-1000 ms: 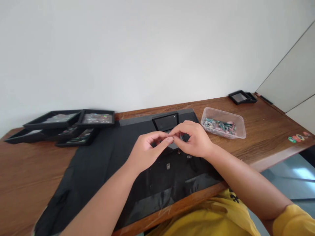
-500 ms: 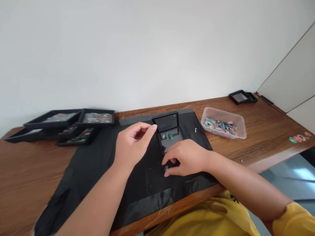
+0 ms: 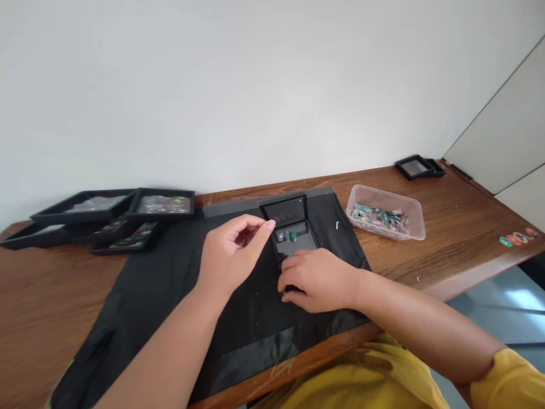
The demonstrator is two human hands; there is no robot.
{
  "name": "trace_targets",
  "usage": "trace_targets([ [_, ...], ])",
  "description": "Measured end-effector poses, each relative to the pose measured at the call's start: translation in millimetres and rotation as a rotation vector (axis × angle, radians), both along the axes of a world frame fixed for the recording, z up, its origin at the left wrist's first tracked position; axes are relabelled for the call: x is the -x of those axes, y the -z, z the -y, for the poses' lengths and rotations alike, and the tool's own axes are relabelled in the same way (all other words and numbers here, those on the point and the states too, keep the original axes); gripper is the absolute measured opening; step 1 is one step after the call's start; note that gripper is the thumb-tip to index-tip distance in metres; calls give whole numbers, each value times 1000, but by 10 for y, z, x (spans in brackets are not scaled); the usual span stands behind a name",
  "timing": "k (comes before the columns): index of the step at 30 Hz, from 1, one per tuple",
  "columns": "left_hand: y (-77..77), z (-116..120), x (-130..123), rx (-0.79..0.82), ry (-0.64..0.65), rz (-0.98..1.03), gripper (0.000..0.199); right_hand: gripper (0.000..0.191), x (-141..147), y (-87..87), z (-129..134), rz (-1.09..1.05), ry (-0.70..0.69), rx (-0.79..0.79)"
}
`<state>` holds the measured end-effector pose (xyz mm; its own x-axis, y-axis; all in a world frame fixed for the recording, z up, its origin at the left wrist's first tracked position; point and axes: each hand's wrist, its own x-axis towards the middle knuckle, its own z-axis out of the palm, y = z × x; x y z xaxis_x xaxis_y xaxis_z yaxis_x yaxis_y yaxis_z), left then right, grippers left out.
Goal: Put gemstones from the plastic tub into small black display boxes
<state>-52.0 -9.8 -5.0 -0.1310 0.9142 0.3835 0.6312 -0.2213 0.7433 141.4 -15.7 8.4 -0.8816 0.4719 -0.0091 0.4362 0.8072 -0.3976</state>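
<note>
A small black hinged case (image 3: 293, 247) lies open on a black mat (image 3: 238, 335), its lid (image 3: 284, 211) tilted up at the back. Green and clear pieces (image 3: 287, 235) sit inside along its back edge. My left hand (image 3: 236, 250) is at the case's left side, thumb and forefinger pinched together by the lid's lower corner; what they hold, if anything, is hidden. In front of the case, my right hand (image 3: 317, 281) rests low over the mat. Its fingers and thumb are closed around a small clear piece, now almost covered by the fingertips.
Right of the mat stands a clear plastic tub (image 3: 385, 213) of green and pink pieces. Black frame trays (image 3: 162, 204) with shiny contents are stacked at the left. Two more black frames (image 3: 415, 167) lie far right, and round stickers (image 3: 515, 240) near the table's right edge.
My right hand's thumb and fingers have closed over the small clear piece on the mat. The left hand stays pinched beside the case. The view has shifted slightly.
</note>
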Motion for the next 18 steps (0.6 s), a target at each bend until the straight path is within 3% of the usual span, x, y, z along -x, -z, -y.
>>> trace_targets([
  [5, 1, 2, -14, -20, 12, -21, 27, 23, 39, 7, 27, 25, 23, -51],
  [8, -8, 6, -16, -29, 24, -30, 27, 23, 39, 5, 22, -47, 79, 9],
  [10, -21, 16, -15, -42, 35, -29, 27, 19, 26, -2, -5, -179, 157, 100],
  [15, -63, 64, -32, -131, 168, 1, 17, 18, -43, -13, -171, -718, 535, 413],
  [18, -62, 78, -65, -184, 294, -28, 21, 25, -83, -21, -260, -844, 570, 631],
])
